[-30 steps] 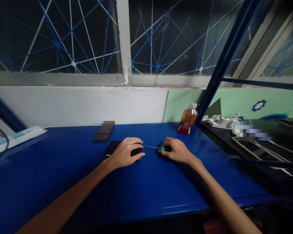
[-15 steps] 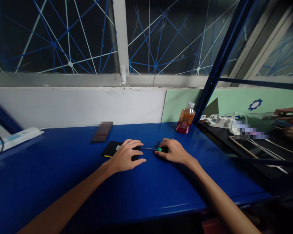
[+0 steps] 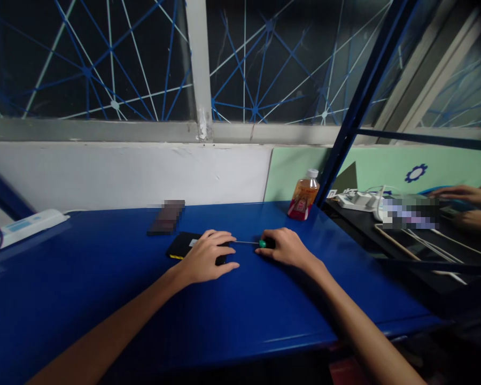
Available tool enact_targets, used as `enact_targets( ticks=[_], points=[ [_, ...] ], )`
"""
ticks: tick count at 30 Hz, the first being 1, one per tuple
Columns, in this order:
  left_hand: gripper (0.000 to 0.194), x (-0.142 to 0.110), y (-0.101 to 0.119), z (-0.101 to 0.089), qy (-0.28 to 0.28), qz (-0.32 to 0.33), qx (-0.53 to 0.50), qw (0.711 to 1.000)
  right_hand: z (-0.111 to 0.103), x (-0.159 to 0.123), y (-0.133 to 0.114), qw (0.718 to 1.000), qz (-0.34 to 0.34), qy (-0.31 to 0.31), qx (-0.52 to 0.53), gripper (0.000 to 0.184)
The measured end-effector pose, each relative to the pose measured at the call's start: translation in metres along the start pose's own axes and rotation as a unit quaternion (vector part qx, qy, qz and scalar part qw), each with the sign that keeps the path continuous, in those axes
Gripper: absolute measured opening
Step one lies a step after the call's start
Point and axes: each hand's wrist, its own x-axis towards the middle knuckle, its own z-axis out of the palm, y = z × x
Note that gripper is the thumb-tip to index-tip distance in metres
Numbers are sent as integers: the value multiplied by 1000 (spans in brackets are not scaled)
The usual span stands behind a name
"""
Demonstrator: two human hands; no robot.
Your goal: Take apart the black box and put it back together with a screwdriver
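Observation:
My left hand (image 3: 208, 256) lies over a flat black box (image 3: 180, 245) with a yellow strip on its front edge and a small pale label. Its fingers reach across the top and the thumb is at the near side, gripping the box against the table. My right hand (image 3: 284, 246) is closed round a screwdriver (image 3: 262, 244) with a green collar. The thin metal shaft points left, level with the box's right side. Fingers of my left hand hide where the tip ends, so contact cannot be made out.
On the blue table (image 3: 240, 321), a dark flat slab (image 3: 167, 218) lies behind the box. A drink bottle (image 3: 303, 195) stands at the back right, and a white power strip (image 3: 26, 230) lies at the left. Another person's hands (image 3: 471, 206) are over the dark neighbouring desk with cables (image 3: 433, 243).
My left hand and the box stay in place. The right hand's fingers have shifted slightly on the screwdriver. At the far right, the other person's hands have moved left.

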Motion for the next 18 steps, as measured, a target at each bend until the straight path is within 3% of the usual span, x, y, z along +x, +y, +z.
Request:
enact_targets(
  ticks=[18],
  points=[
    [30,-1,-3,3,7,12,-2,1000,-1,-1,-4,998,-27,6,49,28]
  ],
)
